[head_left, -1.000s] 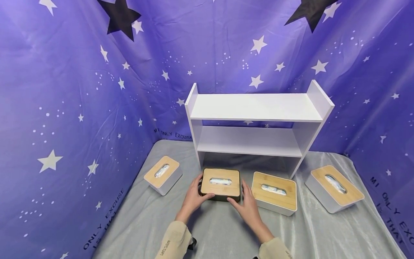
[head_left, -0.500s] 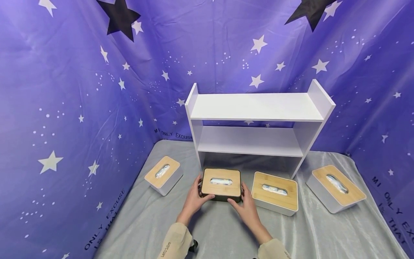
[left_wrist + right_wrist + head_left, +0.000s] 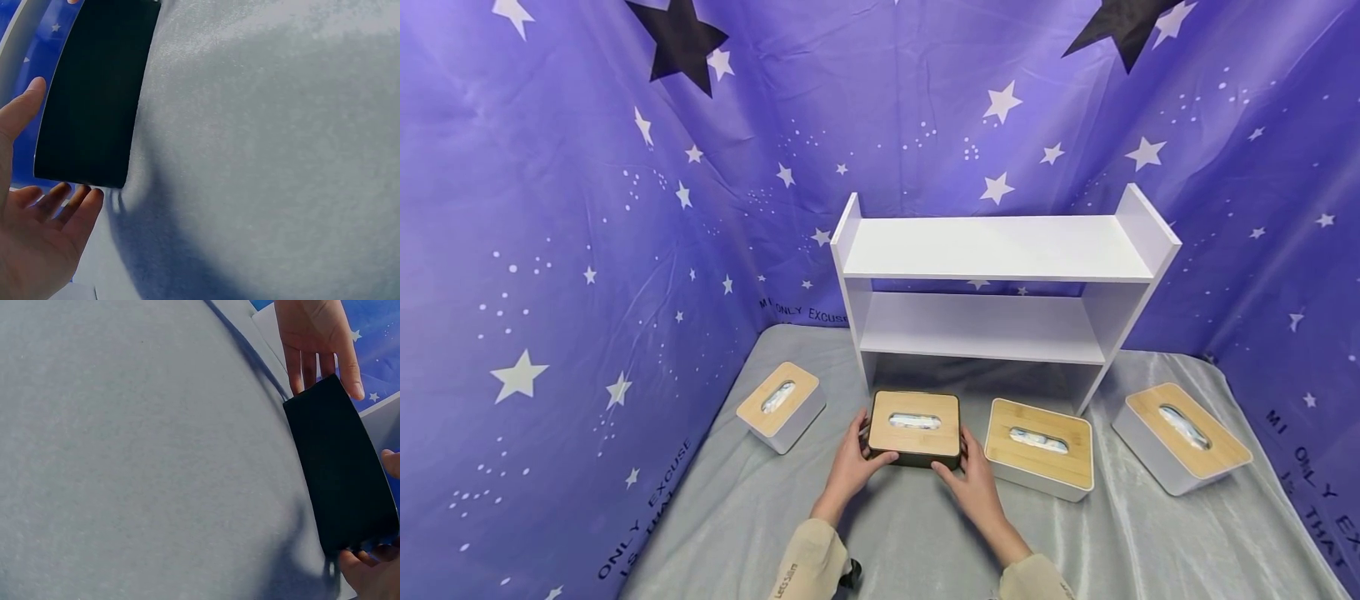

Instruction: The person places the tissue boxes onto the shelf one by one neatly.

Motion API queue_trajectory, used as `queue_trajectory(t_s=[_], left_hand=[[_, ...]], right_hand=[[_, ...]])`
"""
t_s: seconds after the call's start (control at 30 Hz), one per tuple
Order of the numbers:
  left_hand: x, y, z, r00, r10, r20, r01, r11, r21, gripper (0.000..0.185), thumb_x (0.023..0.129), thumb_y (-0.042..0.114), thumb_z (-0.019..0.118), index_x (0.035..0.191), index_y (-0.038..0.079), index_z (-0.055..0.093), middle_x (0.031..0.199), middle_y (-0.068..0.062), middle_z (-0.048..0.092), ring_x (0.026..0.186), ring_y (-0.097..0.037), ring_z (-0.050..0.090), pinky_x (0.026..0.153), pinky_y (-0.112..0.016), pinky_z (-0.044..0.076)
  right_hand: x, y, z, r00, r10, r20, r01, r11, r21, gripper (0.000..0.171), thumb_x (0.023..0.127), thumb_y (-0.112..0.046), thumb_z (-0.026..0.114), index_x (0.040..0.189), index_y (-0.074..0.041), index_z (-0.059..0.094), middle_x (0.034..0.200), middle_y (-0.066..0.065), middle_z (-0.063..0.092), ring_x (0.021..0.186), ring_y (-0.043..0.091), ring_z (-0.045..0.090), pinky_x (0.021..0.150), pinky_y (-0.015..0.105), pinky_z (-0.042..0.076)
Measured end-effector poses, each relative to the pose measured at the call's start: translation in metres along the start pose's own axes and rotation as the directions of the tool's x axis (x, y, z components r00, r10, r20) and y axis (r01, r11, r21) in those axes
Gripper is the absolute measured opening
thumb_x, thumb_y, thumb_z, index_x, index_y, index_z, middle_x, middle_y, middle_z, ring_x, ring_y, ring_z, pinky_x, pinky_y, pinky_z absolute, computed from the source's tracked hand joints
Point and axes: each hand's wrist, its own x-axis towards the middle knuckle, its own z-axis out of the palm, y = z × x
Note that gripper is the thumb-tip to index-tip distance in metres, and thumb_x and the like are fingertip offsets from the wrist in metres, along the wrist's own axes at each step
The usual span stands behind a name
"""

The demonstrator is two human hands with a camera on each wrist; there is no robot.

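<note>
Nearest are two beige sleeves, reaching forward over the grey cloth [image 3: 925,542]. The left hand [image 3: 848,467] and right hand [image 3: 973,479] grip the black box [image 3: 915,454] between them, one at each short end. The left thumb lies over the near left corner of its wooden lid [image 3: 915,422], with the fingers wrapped along the left end. The right thumb sits at the near right corner, fingers up the right end.

The box is in the middle of the cloth, near the front, just in front of the shelf [image 3: 1000,283]. Whether it rests on the cloth or is just lifted cannot be told. Its long axis runs left to right, level, and the lid faces up with its tissue slot along the same line. The box sits just beyond the palms, its near long side facing the person.

The left wrist view shows the left hand [image 3: 31,231] with fingers fairly straight beside the box's dark wall [image 3: 94,94], fingertips at its end. The right wrist view shows the dark wall [image 3: 340,469] with the right fingers curled at its near end and the left fingers at the far end.

Just right of the black box lies a white box [image 3: 1037,450], close but apart. Farther left sits a second white box [image 3: 780,406], and far right a third [image 3: 1180,437], both angled. The shelf stands behind, against a purple star backdrop [image 3: 587,208].
</note>
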Motion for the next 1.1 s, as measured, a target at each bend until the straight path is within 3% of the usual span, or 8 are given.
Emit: queue_trajectory(t_s=[0.23, 0.7, 1.1], left_hand=[[-0.0004, -0.0027, -0.0004, 1.0, -0.011, 0.017, 0.012, 1.0, -0.019, 0.097, 0.083, 0.029, 0.083, 0.154, -0.003, 0.026, 0.153, -0.028, 0.039, 0.137, -0.044, 0.047, 0.107, -0.049, 0.05], [0.0022, -0.0042, -0.0002, 1.0, -0.002, 0.009, 0.001, 0.998, 0.056, 0.08, 0.083, 0.021, 0.082, 0.148, -0.002, 0.039, 0.148, -0.027, 0.046, 0.13, -0.044, 0.054, 0.099, -0.046, 0.056], [0.0008, -0.0044, -0.0011, 1.0, -0.002, -0.003, 0.002, 0.999, 0.038, 0.078, 0.084, 0.016, 0.08, 0.147, -0.004, 0.04, 0.146, -0.029, 0.048, 0.129, -0.044, 0.055, 0.097, -0.045, 0.057]], right_hand=[[-0.0013, -0.002, 0.0021, 1.0, 0.011, -0.015, -0.011, 1.0, 0.006, 0.082, 0.091, -0.019, 0.073, 0.152, 0.01, 0.025, 0.15, 0.034, 0.035, 0.139, 0.046, 0.042, 0.111, 0.048, 0.044], [-0.0006, -0.0033, 0.0062, 0.998, 0.048, -0.041, -0.05, 0.998, -0.025, 0.079, 0.093, -0.019, 0.071, 0.152, 0.008, 0.026, 0.151, 0.033, 0.035, 0.138, 0.045, 0.042, 0.11, 0.054, 0.046], [-0.0039, -0.0084, 0.0096, 0.996, 0.027, -0.084, -0.034, 0.996, -0.081, 0.079, 0.092, -0.025, 0.072, 0.149, 0.011, 0.03, 0.146, 0.033, 0.041, 0.13, 0.046, 0.049, 0.1, 0.055, 0.052]])
